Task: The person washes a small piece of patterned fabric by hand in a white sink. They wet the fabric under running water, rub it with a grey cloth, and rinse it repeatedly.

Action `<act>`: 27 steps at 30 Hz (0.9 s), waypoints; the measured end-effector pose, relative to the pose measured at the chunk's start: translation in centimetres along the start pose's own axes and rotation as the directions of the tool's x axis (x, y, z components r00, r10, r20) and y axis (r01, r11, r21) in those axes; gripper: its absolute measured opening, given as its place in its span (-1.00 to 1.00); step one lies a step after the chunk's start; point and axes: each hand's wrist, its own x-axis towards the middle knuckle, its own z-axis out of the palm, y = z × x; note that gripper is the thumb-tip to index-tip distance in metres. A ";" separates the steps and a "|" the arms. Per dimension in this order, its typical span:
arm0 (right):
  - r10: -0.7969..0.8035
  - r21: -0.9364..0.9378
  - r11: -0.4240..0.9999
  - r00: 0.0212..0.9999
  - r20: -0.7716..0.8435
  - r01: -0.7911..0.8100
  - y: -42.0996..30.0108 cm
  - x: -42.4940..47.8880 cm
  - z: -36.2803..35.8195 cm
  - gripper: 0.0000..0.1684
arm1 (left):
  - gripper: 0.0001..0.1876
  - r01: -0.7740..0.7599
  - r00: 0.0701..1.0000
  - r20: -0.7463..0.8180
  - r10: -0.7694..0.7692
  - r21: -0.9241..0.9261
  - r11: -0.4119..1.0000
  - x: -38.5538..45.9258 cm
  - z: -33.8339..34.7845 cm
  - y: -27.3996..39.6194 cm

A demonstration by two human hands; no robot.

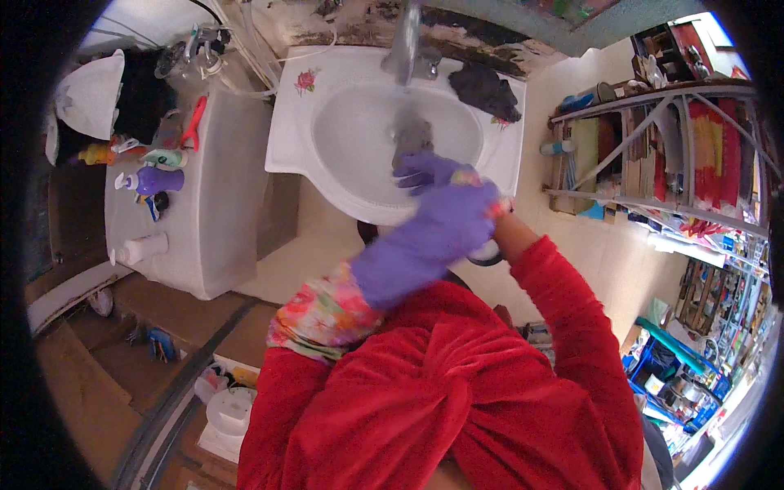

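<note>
My left hand (pixel 468 214) wears a purple rubber glove with a floral cuff pulled over the red sleeve. It is closed around the bunched floral cuff (pixel 499 208) of another purple glove at my right wrist. My right hand (pixel 425 171) is in that glove, over the near part of a white washbasin (pixel 343 190), fingers slightly apart and blurred. Beyond its fingers a grey, wet-looking thing (pixel 413 135), perhaps a cloth, lies in the bowl below a metal faucet (pixel 407 46). Another dark, crumpled cloth (pixel 484 92) rests on the basin's right back rim.
A white washing machine or cabinet (pixel 226 184) stands left, carrying a purple pump bottle (pixel 160 179), a white bottle (pixel 147 247) and a red-handled peeler or brush (pixel 195 122). A metal shelf rack (pixel 649 199) with folded items is on the right. A blue crate (pixel 692 416) stands lower right.
</note>
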 end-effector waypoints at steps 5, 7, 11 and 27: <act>0.095 0.236 0.969 0.991 -0.092 -0.070 0.1 3.2 0.0 -0.70 | -0.76 0.294 0.953 0.113 -0.280 -0.142 0.945 -1.5 2.1 1.9; 0.129 0.330 0.941 0.982 -0.140 -0.077 0.7 5.4 -0.3 -0.70 | -0.76 0.344 0.937 0.137 -0.321 -0.201 0.917 -2.0 2.3 1.7; 0.127 0.421 0.907 0.971 -0.204 -0.030 0.6 10.8 -1.8 -0.69 | -0.74 0.322 0.947 0.113 -0.301 -0.322 0.890 -1.9 2.8 1.3; 0.032 0.020 0.999 0.998 -0.050 -0.031 0.6 10.3 -2.1 -0.65 | -0.63 0.415 0.909 0.092 -0.407 -0.314 0.854 -1.2 1.6 0.2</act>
